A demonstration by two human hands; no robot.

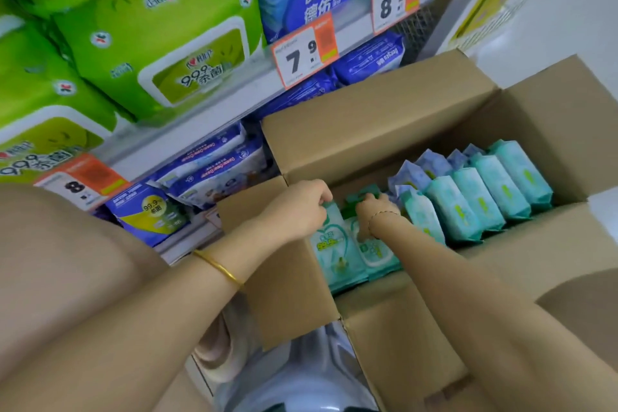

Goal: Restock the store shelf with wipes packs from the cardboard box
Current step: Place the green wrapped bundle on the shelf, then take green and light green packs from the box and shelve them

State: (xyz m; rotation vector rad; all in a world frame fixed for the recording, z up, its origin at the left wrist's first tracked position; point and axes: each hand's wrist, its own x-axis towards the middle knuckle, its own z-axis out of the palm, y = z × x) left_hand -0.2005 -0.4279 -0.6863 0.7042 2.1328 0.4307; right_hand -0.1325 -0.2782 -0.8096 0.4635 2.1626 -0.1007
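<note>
An open cardboard box (384, 117) sits in front of the shelf, holding several teal wipes packs. A row of packs (481, 194) stands on edge at the right side of the box. At the left end, two flat packs lie side by side. My left hand (297, 207) grips the top edge of the left teal pack (337, 261). My right hand (374, 211) reaches into the box and pinches the neighbouring pack (378, 252) at its top. Both wrists wear bracelets.
The store shelf (234, 104) on the left carries green wipes packs (160, 40) above and blue packs (214, 167) below, with orange price tags (306, 50) on its edge. The box flaps (287, 264) stand open around my arms. A white wall is at the right.
</note>
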